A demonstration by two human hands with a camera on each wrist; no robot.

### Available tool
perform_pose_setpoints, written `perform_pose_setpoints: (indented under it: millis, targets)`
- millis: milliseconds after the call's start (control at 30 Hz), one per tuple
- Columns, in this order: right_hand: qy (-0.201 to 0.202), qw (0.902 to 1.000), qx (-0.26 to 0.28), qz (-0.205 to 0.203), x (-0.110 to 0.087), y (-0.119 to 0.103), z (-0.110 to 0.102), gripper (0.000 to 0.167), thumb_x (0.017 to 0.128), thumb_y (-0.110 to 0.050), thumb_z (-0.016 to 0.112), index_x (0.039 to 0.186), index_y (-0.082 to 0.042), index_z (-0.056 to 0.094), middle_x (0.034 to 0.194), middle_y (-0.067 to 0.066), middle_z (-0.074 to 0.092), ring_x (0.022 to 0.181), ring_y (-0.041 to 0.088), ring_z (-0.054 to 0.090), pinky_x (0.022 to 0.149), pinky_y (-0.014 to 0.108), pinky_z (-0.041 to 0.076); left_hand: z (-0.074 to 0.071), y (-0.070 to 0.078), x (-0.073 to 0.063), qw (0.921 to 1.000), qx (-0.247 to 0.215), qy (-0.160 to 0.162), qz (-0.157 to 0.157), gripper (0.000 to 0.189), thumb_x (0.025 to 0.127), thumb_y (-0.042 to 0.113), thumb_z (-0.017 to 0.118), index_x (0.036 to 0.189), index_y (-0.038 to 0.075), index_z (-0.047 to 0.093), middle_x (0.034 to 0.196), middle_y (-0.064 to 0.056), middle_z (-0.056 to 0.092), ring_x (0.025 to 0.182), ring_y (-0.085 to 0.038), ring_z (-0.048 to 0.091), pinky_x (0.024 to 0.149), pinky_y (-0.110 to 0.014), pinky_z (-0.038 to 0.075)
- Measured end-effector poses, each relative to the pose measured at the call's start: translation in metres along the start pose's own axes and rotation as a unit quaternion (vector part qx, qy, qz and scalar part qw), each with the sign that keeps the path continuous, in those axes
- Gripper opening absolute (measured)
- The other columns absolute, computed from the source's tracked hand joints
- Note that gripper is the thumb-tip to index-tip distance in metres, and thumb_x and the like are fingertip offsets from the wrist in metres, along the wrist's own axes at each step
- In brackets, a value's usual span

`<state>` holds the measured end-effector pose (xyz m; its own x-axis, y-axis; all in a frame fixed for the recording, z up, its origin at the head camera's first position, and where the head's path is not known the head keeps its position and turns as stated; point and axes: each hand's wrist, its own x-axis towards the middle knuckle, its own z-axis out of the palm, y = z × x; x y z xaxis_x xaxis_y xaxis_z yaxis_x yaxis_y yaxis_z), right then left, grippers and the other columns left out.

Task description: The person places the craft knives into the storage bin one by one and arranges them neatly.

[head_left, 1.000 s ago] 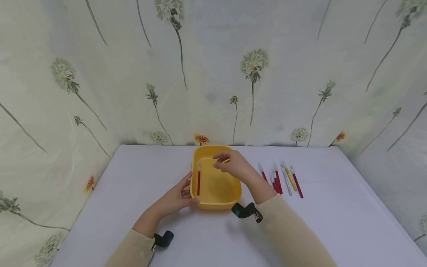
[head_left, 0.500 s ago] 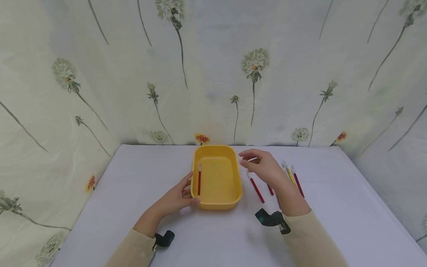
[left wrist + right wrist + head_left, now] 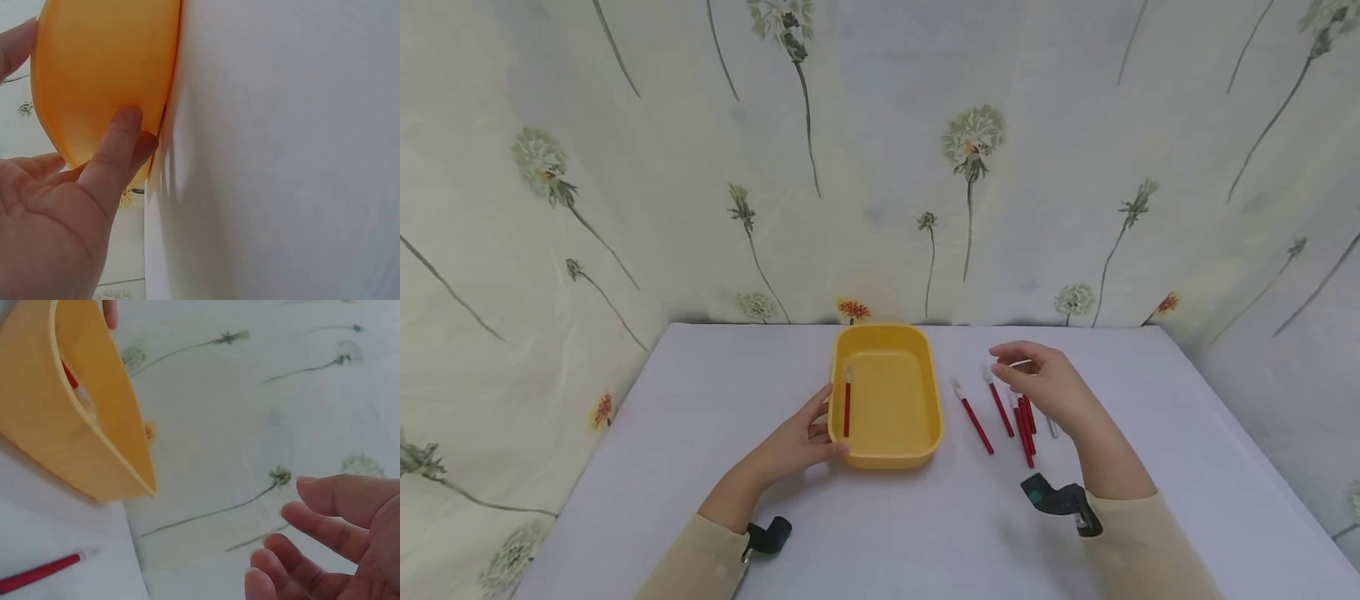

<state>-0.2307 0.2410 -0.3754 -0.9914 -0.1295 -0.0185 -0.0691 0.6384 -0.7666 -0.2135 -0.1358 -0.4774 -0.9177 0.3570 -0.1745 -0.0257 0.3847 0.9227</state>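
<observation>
A yellow plastic tray (image 3: pixel 886 462) stands on the table with one slim red pen-like stick (image 3: pixel 847 408) inside, along its left wall. My left hand (image 3: pixel 790 446) holds the tray at its near left corner. The left wrist view shows the fingers (image 3: pixel 112 156) against the tray's outer wall and the thumb at its rim. To the right, my right hand (image 3: pixel 1041 383) hovers over the loose sticks, loosely curled around nothing. Several red sticks with clear tips lie below it, including the leftmost red stick (image 3: pixel 977 427). A silver stick (image 3: pixel 1052 429) is partly hidden by that hand.
A white-covered table (image 3: pixel 737 358) carries everything, with a flower-printed cloth (image 3: pixel 880 167) rising behind its far edge. Each wrist wears a black camera mount, such as the right mount (image 3: pixel 1060 500).
My right hand has moved right, from over the tray to above the loose sticks, uncovering the red ones and covering the yellow and rightmost ones. My left hand stays on the tray.
</observation>
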Motion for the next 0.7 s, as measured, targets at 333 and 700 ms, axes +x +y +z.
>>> perform_pose_setpoints:
  millis: [333, 700]
  targets:
    - [0.012, 0.9988, -0.042, 0.021, 0.002, 0.04, -0.02, 0.047, 0.101, -0.039, 0.059, 0.138, -0.01, 0.057, 0.128, 0.019, 0.059, 0.109, 0.037, 0.061, 0.085, 0.046, 0.056, -0.002, -0.001, -0.001, 0.9999, 0.007, -0.007, -0.003, 0.103, 0.084, 0.041, 0.081, 0.162, 0.031, 0.013, 0.159, -0.006, 0.034, 0.136, -0.026, 0.049, 0.108, -0.046, 0.044]
    - [0.014, 0.9952, -0.077, 0.06, 0.016, 0.088, -0.034, 0.049, 0.101, -0.04, 0.058, 0.135, -0.005, 0.058, 0.13, 0.023, 0.057, 0.111, 0.036, 0.057, 0.091, 0.051, 0.053, -0.003, -0.001, 0.0, 0.9999, 0.005, -0.006, -0.008, 0.103, 0.084, 0.041, 0.081, 0.161, 0.033, 0.014, 0.159, -0.004, 0.034, 0.137, -0.026, 0.048, 0.108, -0.047, 0.043]
